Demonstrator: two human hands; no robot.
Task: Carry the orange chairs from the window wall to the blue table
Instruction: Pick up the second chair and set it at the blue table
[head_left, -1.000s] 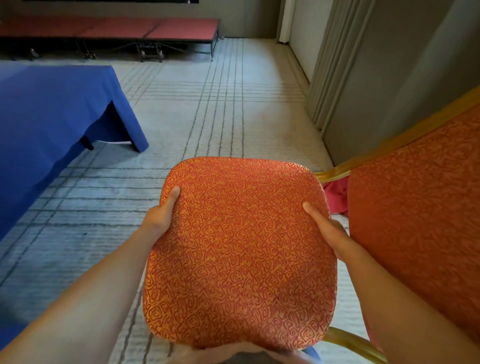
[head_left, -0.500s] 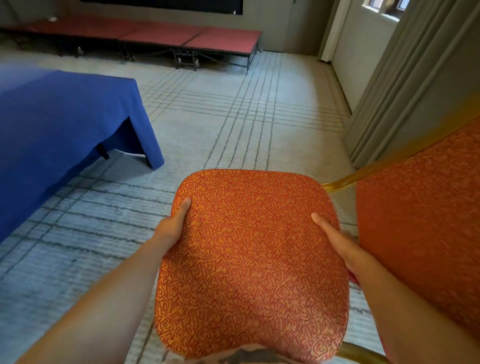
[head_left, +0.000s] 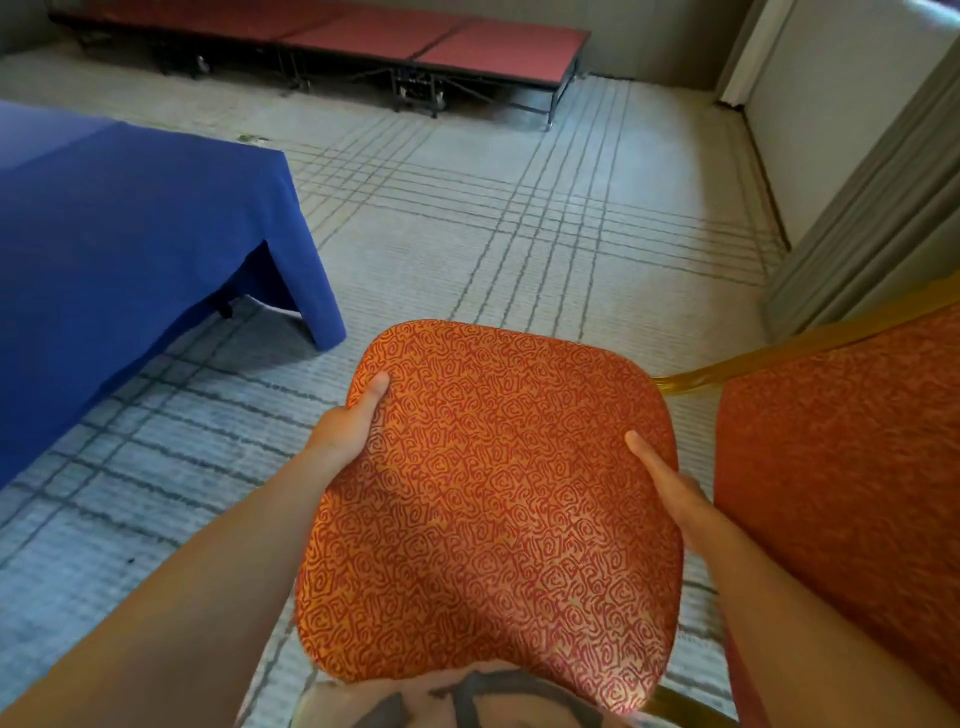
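Observation:
I carry an orange chair (head_left: 493, 504) with a patterned seat and gold frame, held up in front of my body. Its backrest stands at the right of the view. My left hand (head_left: 348, 426) grips the seat's left edge, thumb on top and fingers hidden underneath. My right hand (head_left: 670, 488) grips the right edge the same way. The blue table (head_left: 130, 234), draped in a blue cloth to the floor, stands ahead to the left, its near corner about a step from the seat.
Pale carpet with dark grid lines (head_left: 519, 234) stretches ahead. A low red stage platform (head_left: 441, 44) runs along the far wall. Grey curtains (head_left: 872, 208) and a wall close off the right side.
The view has swung left and I have moved forward: the blue table's corner now sits nearer and more central. Both hands keep the same grip on the seat.

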